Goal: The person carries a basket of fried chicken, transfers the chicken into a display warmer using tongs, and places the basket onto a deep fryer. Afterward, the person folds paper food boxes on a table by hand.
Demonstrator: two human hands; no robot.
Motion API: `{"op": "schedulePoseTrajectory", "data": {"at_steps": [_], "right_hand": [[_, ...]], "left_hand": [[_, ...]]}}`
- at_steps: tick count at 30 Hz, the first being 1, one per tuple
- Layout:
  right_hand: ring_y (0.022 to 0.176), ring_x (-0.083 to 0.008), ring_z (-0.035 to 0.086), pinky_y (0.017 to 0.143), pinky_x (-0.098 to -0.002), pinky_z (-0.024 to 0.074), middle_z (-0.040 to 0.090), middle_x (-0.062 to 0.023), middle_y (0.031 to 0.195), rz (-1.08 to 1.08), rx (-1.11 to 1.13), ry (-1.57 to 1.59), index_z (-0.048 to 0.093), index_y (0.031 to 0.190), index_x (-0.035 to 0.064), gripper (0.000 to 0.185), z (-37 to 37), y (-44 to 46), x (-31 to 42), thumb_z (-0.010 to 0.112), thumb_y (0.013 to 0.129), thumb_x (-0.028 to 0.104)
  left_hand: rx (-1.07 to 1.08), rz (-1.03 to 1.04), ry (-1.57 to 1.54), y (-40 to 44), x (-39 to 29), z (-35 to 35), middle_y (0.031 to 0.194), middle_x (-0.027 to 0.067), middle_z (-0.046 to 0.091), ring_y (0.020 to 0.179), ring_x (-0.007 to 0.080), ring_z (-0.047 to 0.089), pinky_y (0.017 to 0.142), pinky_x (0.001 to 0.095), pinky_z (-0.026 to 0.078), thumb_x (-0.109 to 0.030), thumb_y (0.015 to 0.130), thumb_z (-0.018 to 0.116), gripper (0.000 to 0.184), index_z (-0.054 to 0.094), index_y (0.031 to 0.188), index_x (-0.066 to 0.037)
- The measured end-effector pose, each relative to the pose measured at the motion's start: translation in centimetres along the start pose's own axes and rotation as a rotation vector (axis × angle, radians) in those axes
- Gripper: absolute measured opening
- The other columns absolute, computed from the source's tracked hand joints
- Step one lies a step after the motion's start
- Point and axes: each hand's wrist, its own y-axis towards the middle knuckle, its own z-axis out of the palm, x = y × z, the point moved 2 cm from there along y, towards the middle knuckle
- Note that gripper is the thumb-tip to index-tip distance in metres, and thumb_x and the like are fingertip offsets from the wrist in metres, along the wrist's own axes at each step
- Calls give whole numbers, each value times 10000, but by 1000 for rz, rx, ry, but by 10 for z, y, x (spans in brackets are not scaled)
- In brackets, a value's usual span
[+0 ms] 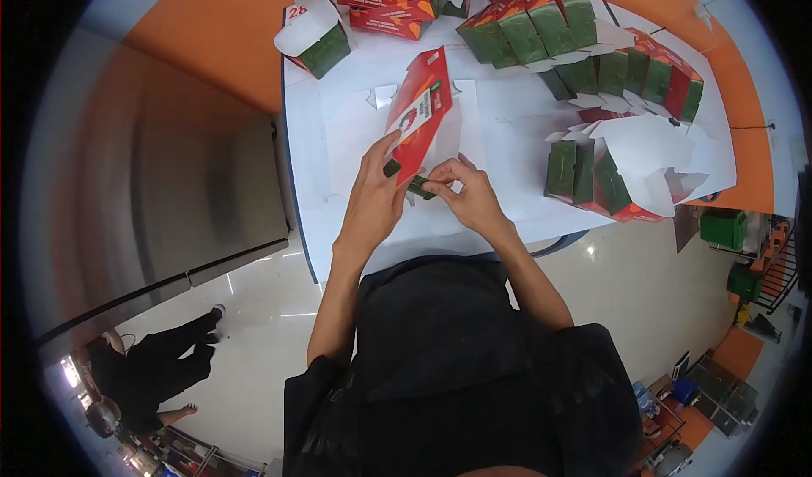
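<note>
Ideally, I'd crease the green flap (420, 188) squarely at the near end of the red carton (420, 143), right hand (471, 194) pinching it, left hand (375, 196) gripping the carton's side.

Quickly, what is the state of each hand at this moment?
Left hand: closed, holding the red carton.
Right hand: closed, pinching the carton's green end.

We see a steel cabinet (161, 172) left of the worktop (529, 147) and an orange wall (220, 46) behind it. A person (165, 371) in black is on our glossy floor (271, 333). To our right are two green bins (723, 227) near a rack (780, 270), and a cable (748, 128) hangs by the wall.
</note>
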Motion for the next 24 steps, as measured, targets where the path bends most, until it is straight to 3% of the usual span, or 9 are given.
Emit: {"op": "schedulePoseTrajectory", "data": {"at_steps": [3, 6, 10, 11, 14, 15, 17, 20, 24], "right_hand": [[782, -213, 717, 980, -398, 489, 738, -63, 841, -74, -39, -77, 692, 1046, 49, 188, 1, 1, 12, 773, 899, 134], [837, -238, 734, 1010, -434, 516, 756, -102, 906, 1, 32, -47, 671, 1141, 40, 221, -2, 5, 17, 720, 937, 109], [940, -195, 721, 910, -352, 561, 743, -99, 1052, 109, -80, 747, 643, 1215, -11, 257, -14, 2, 46, 670, 967, 53], [969, -189, 712, 921, -355, 558, 733, -97, 1089, 97, -164, 935, 634, 1230, -20, 264, -22, 1, 63, 654, 976, 49], [1074, -197, 683, 949, -378, 550, 694, -105, 1201, 78, -179, 1306, 612, 1256, -30, 272, -44, 3, 103, 608, 1002, 65], [1083, -199, 679, 949, -384, 551, 690, -104, 1212, 88, -166, 1327, 611, 1255, -27, 267, -45, 7, 110, 600, 1009, 77], [1245, -237, 602, 1039, -425, 502, 609, -140, 1354, 119, -108, 1364, 532, 1382, -10, 402, -39, 16, 108, 603, 1007, 114], [1415, -322, 457, 1164, -509, 372, 434, -212, 1537, -174, 38, 963, 377, 1533, 29, 667, -10, 31, 89, 681, 964, 196], [1518, -445, 244, 1226, -568, 241, 226, -220, 1664, -294, 327, -151, 227, 1625, 86, 977, 4, 17, 79, 796, 859, 297]], "left_hand": [[-2, 70, 158, -3, -7, 0, 1565, 192, 404, 1425, 436, 391, 1157, 507, 363, -26, 888, 705, 342, 754, 1211, -125], [-55, 198, -106, -4, -18, -11, 1624, 157, 345, 1493, 442, 296, 1158, 540, 345, -24, 834, 764, 325, 781, 1143, -124], [-274, 219, -447, -14, -5, -21, 1652, 215, 271, 1538, 482, 172, 1220, 574, 226, -277, 657, 957, 910, 559, 1469, -176], [-270, 251, -356, -15, -2, -18, 1653, 245, 227, 1536, 489, 154, 1217, 595, 214, -386, 600, 990, 1199, 345, 1590, -179], [-142, 119, -365, -29, 6, 10, 1673, 240, 110, 1555, 433, 104, 1240, 504, 199, -404, 629, 985, 1278, 221, 1600, -75], [-177, 35, -356, -32, 2, 18, 1577, 252, 314, 1487, 408, 292, 1216, 477, 273, -324, 729, 943, 1105, 277, 1551, -8], [-136, -134, -490, -44, 21, 44, 1444, 243, 462, 1368, 383, 445, 1114, 487, 413, -220, 832, 855, 862, 364, 1507, -4], [-178, -429, -779, -49, 19, 50, 1261, 208, 600, 1172, 309, 604, 948, 444, 571, -93, 958, 681, 521, 460, 1410, 46], [-189, -736, -1153, -53, 32, 45, 1178, 173, 645, 1023, 236, 663, 821, 394, 659, -37, 1009, 562, 308, 536, 1280, 106]]}}
